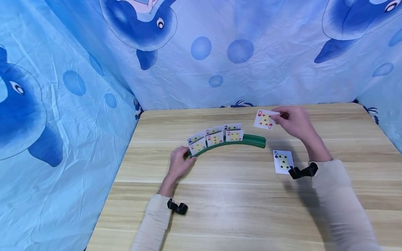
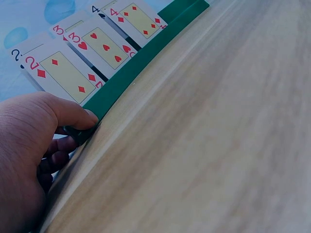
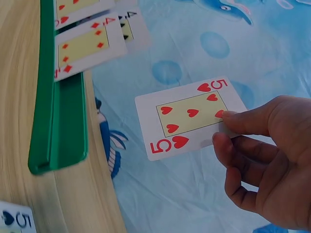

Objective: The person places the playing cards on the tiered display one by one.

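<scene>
Between thumb and fingers, my right hand (image 1: 294,120) pinches the five of hearts (image 3: 184,127), held up near the right end of a curved green card holder (image 1: 254,140). My left hand (image 1: 179,162) grips the holder's left end, thumb on its front edge. Two rows of cards stand in the holder. In front are the two of diamonds (image 2: 63,73), three of hearts (image 2: 103,47) and four of diamonds (image 2: 138,22). Behind them, partly hidden, stand a black two (image 1: 195,138), a red three (image 1: 213,130) and a black four (image 1: 232,127).
A five of spades (image 1: 282,161) lies face up on the wooden table (image 1: 232,209), beside my right wrist. Blue cloth (image 1: 220,69) printed with whales hangs behind the table's back edge and along its left side.
</scene>
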`<state>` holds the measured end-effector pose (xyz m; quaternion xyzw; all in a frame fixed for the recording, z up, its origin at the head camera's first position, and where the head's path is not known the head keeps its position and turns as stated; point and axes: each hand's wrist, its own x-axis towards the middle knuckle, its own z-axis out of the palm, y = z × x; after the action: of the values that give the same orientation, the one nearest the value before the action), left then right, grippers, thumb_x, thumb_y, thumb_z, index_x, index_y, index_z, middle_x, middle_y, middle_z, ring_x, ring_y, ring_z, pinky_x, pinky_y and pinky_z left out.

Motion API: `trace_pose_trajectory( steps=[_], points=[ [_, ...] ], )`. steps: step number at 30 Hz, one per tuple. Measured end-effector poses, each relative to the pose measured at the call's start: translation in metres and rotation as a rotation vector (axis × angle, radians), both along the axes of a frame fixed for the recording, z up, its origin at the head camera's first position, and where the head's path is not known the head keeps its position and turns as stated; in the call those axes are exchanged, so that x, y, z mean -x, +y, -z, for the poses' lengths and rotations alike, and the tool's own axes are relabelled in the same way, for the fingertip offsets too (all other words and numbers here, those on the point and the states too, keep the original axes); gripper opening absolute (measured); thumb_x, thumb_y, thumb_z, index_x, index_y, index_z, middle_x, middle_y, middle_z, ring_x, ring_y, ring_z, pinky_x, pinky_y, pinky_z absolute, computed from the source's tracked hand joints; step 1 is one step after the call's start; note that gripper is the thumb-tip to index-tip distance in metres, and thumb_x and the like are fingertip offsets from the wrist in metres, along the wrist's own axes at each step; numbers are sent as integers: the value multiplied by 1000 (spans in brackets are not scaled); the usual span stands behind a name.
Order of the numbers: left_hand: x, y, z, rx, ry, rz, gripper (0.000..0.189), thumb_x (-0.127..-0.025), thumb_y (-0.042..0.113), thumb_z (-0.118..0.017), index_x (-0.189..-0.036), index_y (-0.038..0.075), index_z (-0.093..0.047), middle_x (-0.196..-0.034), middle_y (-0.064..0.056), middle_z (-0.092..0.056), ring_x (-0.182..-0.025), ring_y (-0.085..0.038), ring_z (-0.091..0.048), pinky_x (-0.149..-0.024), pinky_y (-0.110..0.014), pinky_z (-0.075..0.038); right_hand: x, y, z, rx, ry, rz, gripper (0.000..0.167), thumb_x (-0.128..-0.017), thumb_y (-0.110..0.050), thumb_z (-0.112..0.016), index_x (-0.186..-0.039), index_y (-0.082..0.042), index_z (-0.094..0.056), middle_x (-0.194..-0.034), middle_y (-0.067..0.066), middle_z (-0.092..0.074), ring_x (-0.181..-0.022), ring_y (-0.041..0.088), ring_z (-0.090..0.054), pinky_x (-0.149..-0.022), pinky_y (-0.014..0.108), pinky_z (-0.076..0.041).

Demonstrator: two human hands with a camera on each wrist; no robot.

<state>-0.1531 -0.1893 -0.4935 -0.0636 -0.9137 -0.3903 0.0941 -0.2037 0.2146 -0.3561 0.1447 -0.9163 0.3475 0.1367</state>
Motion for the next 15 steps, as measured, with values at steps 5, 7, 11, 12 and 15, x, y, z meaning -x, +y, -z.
trace_pose_trajectory(
  steps=[5, 7, 11, 12, 15],
  points=[
    [0, 0, 0, -1, 3, -1, 38, -78, 16, -79, -111, 0, -70, -108, -17, -72, -102, -33, -61, -100, -50, -39, 5, -13, 3, -7, -21, -57, 19, -94, -8, -68, -108, 2, -74, -86, 20, -73, -63, 15, -53, -54, 22, -40],
    [-1, 0, 0, 0, 2, 0, 37, -78, 16, -79, -111, 0, -70, -108, -17, -72, -102, -33, -61, -102, -51, -39, 7, -17, 6, -7, -24, -88, 19, -93, -8, -68, -108, 3, -74, -86, 21, -73, -64, 16, -55, -55, 21, -41],
    [-1, 0, 0, 9, -3, 1, 36, -79, 16, -79, -111, 0, -70, -108, -17, -71, -102, -33, -61, -105, -53, -38, 9, -23, 11, -6, -35, -123, 18, -93, -8, -69, -107, 2, -74, -88, 21, -74, -63, 17, -56, -55, 21, -43],
    [-1, 0, 0, 10, -3, 1, 36, -79, 16, -79, -111, 0, -70, -108, -17, -71, -102, -33, -61, -105, -53, -38, 9, -24, 12, -4, -40, -126, 18, -93, -8, -69, -107, 2, -75, -88, 21, -74, -63, 16, -56, -55, 21, -43],
    [-1, 0, 0, 15, -3, 1, 37, -79, 16, -79, -111, 0, -70, -107, -17, -71, -101, -34, -61, -106, -54, -38, 10, -27, 15, -3, -56, -129, 17, -93, -7, -68, -106, 1, -75, -88, 20, -74, -61, 14, -54, -53, 22, -42]
  ],
)
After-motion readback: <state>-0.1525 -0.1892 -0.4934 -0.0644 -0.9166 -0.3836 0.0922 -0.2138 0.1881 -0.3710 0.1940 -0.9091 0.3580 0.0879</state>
